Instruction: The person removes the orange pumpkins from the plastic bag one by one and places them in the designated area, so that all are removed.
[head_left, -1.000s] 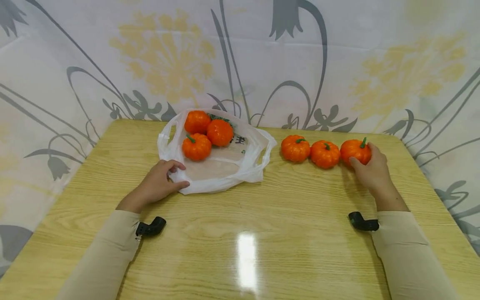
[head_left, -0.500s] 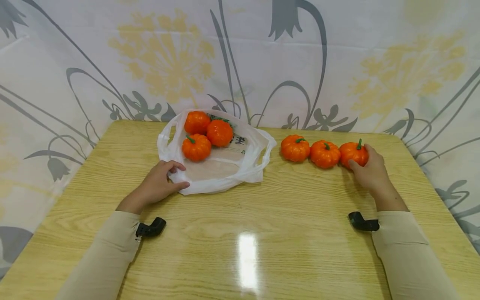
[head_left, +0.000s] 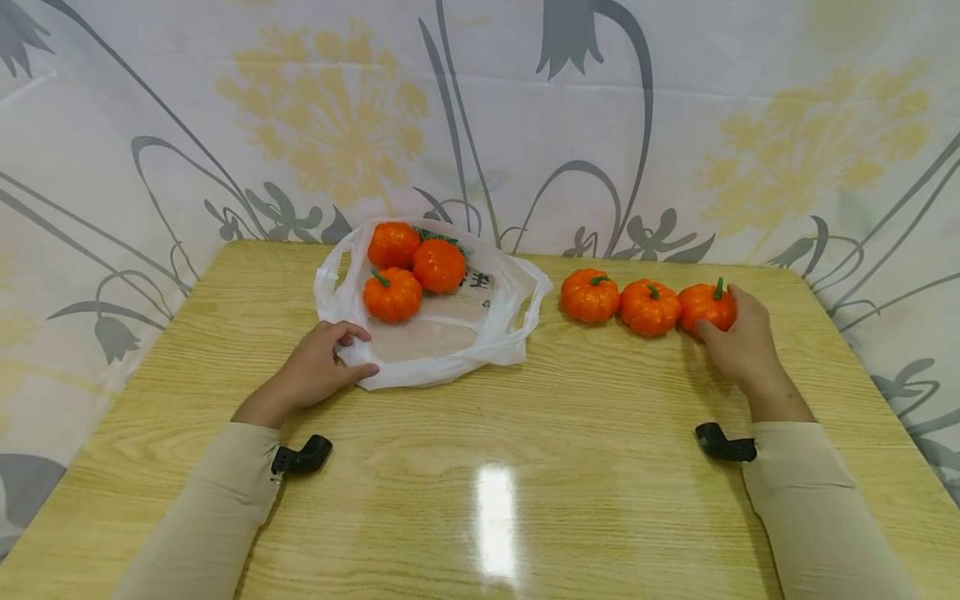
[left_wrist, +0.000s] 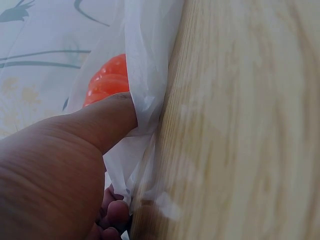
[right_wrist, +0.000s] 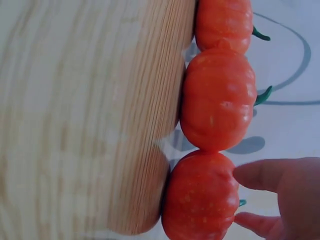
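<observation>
My left hand (head_left: 318, 362) holds the near left edge of a white plastic bag (head_left: 442, 371), its thumb against the film and the other fingers curled beneath in the left wrist view. Inside the spread-open bag sit three small orange pumpkins (head_left: 393, 294), clustered at its back left. My right hand (head_left: 746, 346) grips the rightmost pumpkin (head_left: 705, 308) of a row of three, thumb at its near side and fingers at its right. That pumpkin touches the middle pumpkin (right_wrist: 217, 100). The left pumpkin (head_left: 590, 296) of the row stands close to the bag's right handle.
The wooden table (head_left: 420, 467) carries everything and ends at a patterned cloth backdrop (head_left: 510, 125) behind the pumpkins. Each sleeve bears a black wrist camera (head_left: 302, 455). A bright reflection lies on the front of the tabletop.
The rightmost pumpkin has shifted slightly left and down, coming up against the middle one, with my right hand following. My left hand and the bag have stayed still.
</observation>
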